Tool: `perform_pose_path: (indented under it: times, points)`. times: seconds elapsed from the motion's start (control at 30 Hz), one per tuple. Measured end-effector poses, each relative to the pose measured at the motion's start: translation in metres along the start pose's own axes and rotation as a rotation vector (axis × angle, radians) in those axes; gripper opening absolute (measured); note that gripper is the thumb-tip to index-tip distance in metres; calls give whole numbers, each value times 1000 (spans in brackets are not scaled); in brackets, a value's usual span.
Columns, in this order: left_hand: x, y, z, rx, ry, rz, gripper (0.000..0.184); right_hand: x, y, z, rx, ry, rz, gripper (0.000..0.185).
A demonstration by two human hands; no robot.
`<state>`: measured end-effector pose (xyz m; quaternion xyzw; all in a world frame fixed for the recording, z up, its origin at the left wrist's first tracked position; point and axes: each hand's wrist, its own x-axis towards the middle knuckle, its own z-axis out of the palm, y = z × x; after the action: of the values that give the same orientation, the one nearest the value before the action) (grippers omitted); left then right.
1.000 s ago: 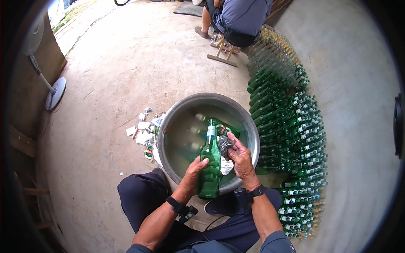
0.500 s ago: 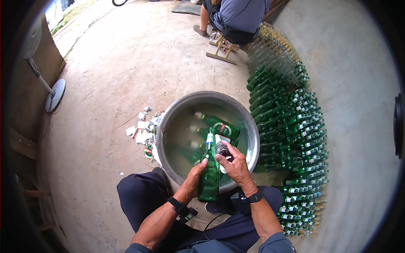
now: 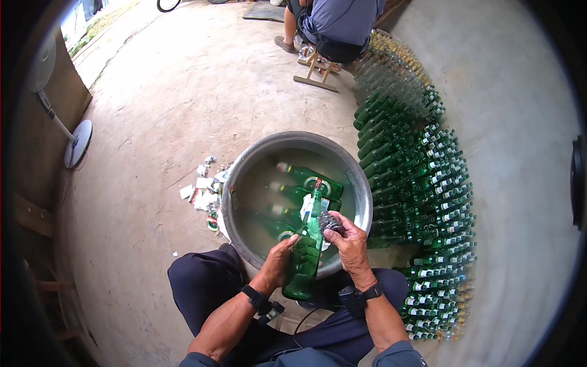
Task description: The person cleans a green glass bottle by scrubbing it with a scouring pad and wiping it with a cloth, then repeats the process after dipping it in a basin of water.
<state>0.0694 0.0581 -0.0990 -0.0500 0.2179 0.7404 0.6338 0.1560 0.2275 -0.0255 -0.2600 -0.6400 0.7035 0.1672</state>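
A green glass bottle [image 3: 302,260] is held by its lower body in my left hand [image 3: 280,262], neck pointing up and away over a round metal basin [image 3: 244,154]. Part of a white and blue label shows on its neck. My right hand [image 3: 351,246] pinches a dark grey scouring pad [image 3: 331,222] right beside the bottle's neck and shoulder. In the basin's murky water lie several green bottles, one with a red and white label [image 3: 322,185]. Something white lies behind the held bottle, partly hidden.
Rows of green bottles [image 3: 397,183] line the wall at the right. Torn labels [image 3: 206,194] lie left of the basin. Another person [image 3: 342,24] sits at the top on a wooden stool [image 3: 315,81]. A fan [image 3: 78,144] stands at the far left.
The held bottle has tilted, its neck now leaning slightly right. My right hand with the pad has moved slightly down and right from the neck area. The whole view has shifted a little.
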Motion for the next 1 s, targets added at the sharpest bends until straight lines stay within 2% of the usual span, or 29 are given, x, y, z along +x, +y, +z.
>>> perform_pose_path:
  times: [0.13, 0.27, 0.37, 0.43, 0.57, 0.63, 0.7, 0.83, 1.0]
  points:
    - [-1, -2, 3, 67, 3, -20, 63, -5, 2, -3, -31, 14, -9, 46]
    - [3, -9, -6, -2, 15, -53, 58, -8, 1, -3, -85, 31, -12, 45]
    - [1, -5, 4, 169, 34, -26, 48, -5, 6, -3, -147, 42, -32, 42]
    - [-1, -3, 11, 285, 120, 32, 42, -3, 5, 0, -173, 46, -61, 41]
    - [-6, 0, 21, 376, 146, 59, 40, 7, 6, 1, -207, 77, -117, 37]
    - [-7, 2, 24, 422, 142, 73, 45, 12, 5, 3, -273, 67, -118, 35]
    - [-6, 4, 25, 413, 150, 78, 45, 18, 8, 6, -355, 78, -158, 29]
    - [-6, 0, 18, 373, 162, 57, 44, 39, 10, 13, -579, 107, -252, 32]
    - [-3, -6, 7, 280, 209, -32, 36, 62, 37, 16, -581, 141, -276, 31]
